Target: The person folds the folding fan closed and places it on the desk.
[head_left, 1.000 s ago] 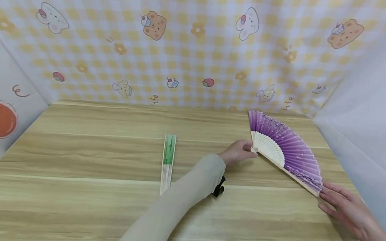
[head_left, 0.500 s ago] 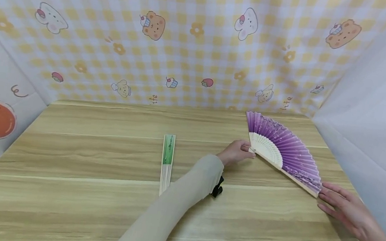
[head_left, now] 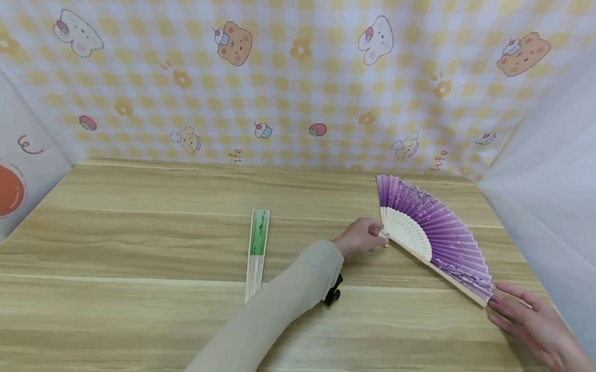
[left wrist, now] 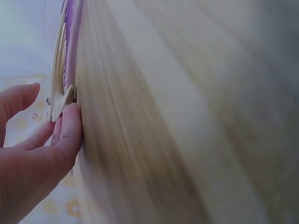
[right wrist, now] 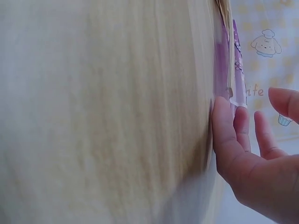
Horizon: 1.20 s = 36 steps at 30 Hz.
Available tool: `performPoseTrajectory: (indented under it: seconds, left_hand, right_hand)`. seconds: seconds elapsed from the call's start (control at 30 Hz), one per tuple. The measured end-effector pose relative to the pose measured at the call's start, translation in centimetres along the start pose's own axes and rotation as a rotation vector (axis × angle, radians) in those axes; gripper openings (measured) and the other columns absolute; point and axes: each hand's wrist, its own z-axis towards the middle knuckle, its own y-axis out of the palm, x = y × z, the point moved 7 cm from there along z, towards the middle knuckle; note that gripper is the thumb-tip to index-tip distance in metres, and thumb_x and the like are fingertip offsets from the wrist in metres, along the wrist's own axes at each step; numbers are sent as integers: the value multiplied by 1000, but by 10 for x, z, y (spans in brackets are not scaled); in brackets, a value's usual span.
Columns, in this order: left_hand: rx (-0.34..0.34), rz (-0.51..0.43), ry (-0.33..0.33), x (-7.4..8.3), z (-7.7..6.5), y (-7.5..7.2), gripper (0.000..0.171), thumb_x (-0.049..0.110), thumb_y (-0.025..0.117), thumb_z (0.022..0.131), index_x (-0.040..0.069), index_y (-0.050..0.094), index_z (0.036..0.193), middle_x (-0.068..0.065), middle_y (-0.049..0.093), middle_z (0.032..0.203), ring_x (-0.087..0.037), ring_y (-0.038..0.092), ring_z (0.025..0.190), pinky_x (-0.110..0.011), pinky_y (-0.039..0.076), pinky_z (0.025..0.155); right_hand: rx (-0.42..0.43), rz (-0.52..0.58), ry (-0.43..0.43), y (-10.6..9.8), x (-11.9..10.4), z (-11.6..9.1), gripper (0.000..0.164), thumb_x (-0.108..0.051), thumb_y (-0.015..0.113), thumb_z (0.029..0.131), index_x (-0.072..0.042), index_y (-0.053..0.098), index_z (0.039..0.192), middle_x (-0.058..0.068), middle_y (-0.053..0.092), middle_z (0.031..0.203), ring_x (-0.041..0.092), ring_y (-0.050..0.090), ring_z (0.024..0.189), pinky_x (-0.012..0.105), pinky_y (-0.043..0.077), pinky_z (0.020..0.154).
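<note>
A purple folding fan (head_left: 453,239) with pale ribs lies spread on the wooden table at the right in the head view. My left hand (head_left: 360,236) is at its pivot end. The left wrist view shows the fingers (left wrist: 71,128) touching the stacked rib ends, with the thumb held apart. My right hand (head_left: 536,329) is at the other end of the fan's near edge. In the right wrist view its fingertips (right wrist: 223,109) touch that end, and its thumb stands away. A closed green folding fan (head_left: 259,233) lies left of my left forearm, which covers its lower end.
Behind the wooden table (head_left: 123,240) hangs a yellow checked cloth (head_left: 297,89) with cartoon prints. A pale cloth (head_left: 573,166) borders the right side, close to my right hand. Another pale cloth (head_left: 16,114) with an orange fruit print borders the left.
The head view has shifted slightly. Both hands keep nearly the same places at the ends of the purple fan, which stays spread. The green fan lies as before.
</note>
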Motion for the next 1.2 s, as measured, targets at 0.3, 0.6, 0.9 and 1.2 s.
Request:
performPoseTrajectory:
  seconds: [0.3,0.6,0.9,1.2]
  left_hand:
    - [32,22,-2,-1,0,1,39,7,65,79,1,54,116,-7,57,96,-15,57,76,-20,49,67]
    - [41,40,8,-2,-1,1,30,6,66,78,2,59,108,-5,58,93,-13,52,85,-18,47,69]
    - [34,76,19,-2,-3,-1,28,4,67,76,4,61,103,-3,57,90,-11,50,83,-18,46,68]
    - [5,111,13,-3,-5,2,23,4,70,74,7,63,95,-2,56,85,-11,51,79,-18,47,60]
  right_hand:
    - [12,16,0,-2,4,0,33,6,37,91,-15,61,100,4,62,96,17,61,88,29,51,77]
    - [115,-23,27,-3,7,-1,31,7,44,89,-17,63,96,3,61,92,16,61,84,30,52,76]
    - [155,-49,64,-3,12,-2,29,5,49,87,-19,62,95,2,57,92,14,60,83,30,51,77]
    - [95,-3,63,2,13,-3,33,8,45,88,-18,62,99,4,57,95,15,60,88,31,50,79]
